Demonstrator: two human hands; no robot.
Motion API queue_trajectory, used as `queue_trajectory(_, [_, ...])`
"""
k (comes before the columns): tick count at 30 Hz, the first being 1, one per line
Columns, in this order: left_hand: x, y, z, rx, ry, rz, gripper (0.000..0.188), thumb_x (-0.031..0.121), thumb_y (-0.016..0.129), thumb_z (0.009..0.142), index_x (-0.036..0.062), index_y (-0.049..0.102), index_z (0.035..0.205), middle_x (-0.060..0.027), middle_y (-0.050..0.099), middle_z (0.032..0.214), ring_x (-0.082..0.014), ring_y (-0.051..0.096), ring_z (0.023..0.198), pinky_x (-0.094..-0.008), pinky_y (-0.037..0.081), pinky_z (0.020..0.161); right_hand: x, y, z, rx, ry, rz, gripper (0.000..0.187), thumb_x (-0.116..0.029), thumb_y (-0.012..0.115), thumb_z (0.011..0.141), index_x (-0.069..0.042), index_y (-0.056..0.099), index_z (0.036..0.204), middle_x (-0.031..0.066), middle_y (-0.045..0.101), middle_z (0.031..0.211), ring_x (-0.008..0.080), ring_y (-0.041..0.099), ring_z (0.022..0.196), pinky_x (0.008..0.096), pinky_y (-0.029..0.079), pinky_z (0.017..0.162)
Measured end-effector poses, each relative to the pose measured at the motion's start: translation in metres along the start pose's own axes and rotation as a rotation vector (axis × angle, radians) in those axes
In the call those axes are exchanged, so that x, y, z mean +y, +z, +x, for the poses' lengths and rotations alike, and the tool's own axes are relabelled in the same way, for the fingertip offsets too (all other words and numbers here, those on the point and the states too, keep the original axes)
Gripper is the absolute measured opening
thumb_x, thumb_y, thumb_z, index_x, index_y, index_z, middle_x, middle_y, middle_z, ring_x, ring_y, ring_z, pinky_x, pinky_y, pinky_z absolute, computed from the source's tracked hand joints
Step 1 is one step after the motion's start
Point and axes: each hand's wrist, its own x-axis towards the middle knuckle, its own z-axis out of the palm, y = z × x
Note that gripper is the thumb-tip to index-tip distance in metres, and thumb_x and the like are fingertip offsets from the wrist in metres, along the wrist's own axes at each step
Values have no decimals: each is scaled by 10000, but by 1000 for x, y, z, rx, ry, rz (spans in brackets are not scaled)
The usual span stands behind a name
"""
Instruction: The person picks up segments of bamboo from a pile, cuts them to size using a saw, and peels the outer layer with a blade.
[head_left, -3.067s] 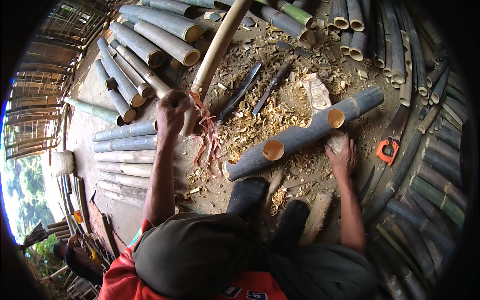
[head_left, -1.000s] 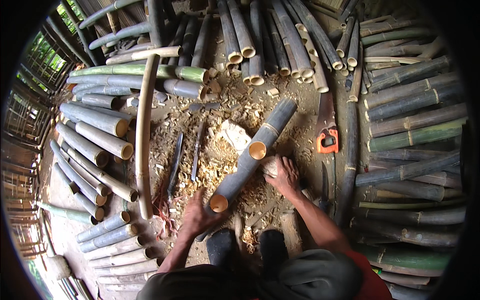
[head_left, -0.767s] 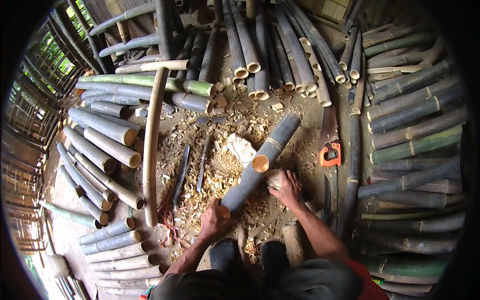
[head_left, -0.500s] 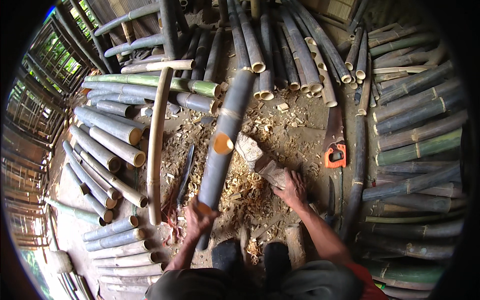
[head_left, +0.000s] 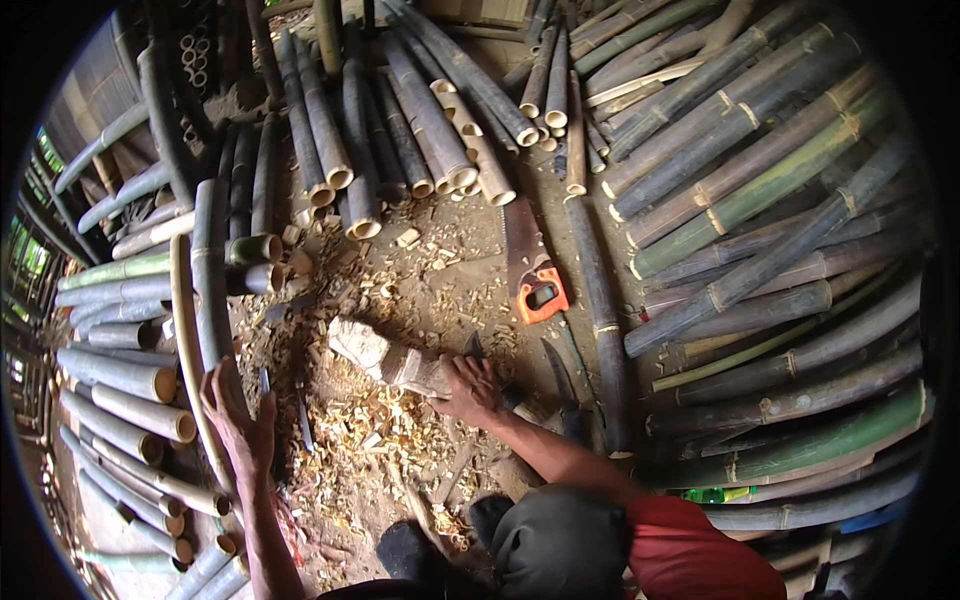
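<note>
Resting at the lower end of a dark bamboo tube (head_left: 210, 270), the left hand (head_left: 242, 432) is seen at the left of the frame with its thumb held apart from its fingers; whether the tube is gripped or merely touched cannot be told. The tube is aligned nearly lengthwise with the frame, just beside a pale bamboo pole (head_left: 187, 340). By the right hand (head_left: 470, 390), near the middle of the frame, the right end of a pale block (head_left: 362, 350) is held, the fingers being bent closely over it. Below the block, curled shavings (head_left: 375, 435) are strewn; a slim knife (head_left: 306, 428) is laid at their left. Above and to the right of the right hand, a handsaw (head_left: 528, 250) with an orange handle is placed, near a long dark pole (head_left: 603, 320). At upper middle, bamboo lengths (head_left: 425, 105) are gathered, and at right stacked bamboo (head_left: 760, 190) is ranged.
</note>
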Motion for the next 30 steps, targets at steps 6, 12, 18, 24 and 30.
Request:
queue_trajectory(6, [29, 13, -5, -411, -74, -384, 663, 136, 820, 789, 40, 583, 1400, -215, 601, 1331, -394, 568, 1275, -482, 448, 1112, 1, 6, -4, 23, 3, -3, 846, -502, 802, 802, 6, 538, 1425, 165, 614, 1252, 323, 568, 1193, 514, 394, 1043])
queue_trajectory(12, [76, 12, 34, -1212, 308, -392, 594, 248, 872, 844, 52, 657, 1362, -155, 725, 1239, -264, 698, 1143, -413, 584, 967, 6, 13, -3, 123, -62, -53, 889, -515, 873, 730, -19, 557, 1397, 136, 637, 1212, 292, 588, 1138, 482, 418, 966])
queue_trajectory(18, [145, 107, 101, -1331, 399, -376, 476, 304, 804, 942, 86, 665, 1342, -142, 718, 1272, -263, 686, 1160, -431, 565, 1025, 5, 12, 0, 140, -55, -43, 852, -507, 869, 723, -12, 583, 1355, 131, 651, 1183, 288, 599, 1102, 465, 425, 953])
queue_trajectory(24, [190, 308, 106, -607, 91, -505, 549, 372, 792, 944, -33, 665, 1292, -264, 695, 1268, -362, 690, 1181, -434, 579, 979, 5, 10, -1, 70, -12, -38, 919, -544, 864, 732, 6, 560, 1403, 170, 646, 1318, 308, 597, 1196, 493, 417, 1021])
queue_trajectory(30, [233, 398, 96, -434, -52, -385, 646, 319, 749, 934, 28, 507, 1458, -249, 439, 1546, -408, 425, 1434, -489, 399, 1170, 6, -1, 2, 26, 33, 78, 902, -532, 872, 737, 3, 569, 1398, 152, 644, 1242, 286, 602, 1099, 473, 415, 1021])
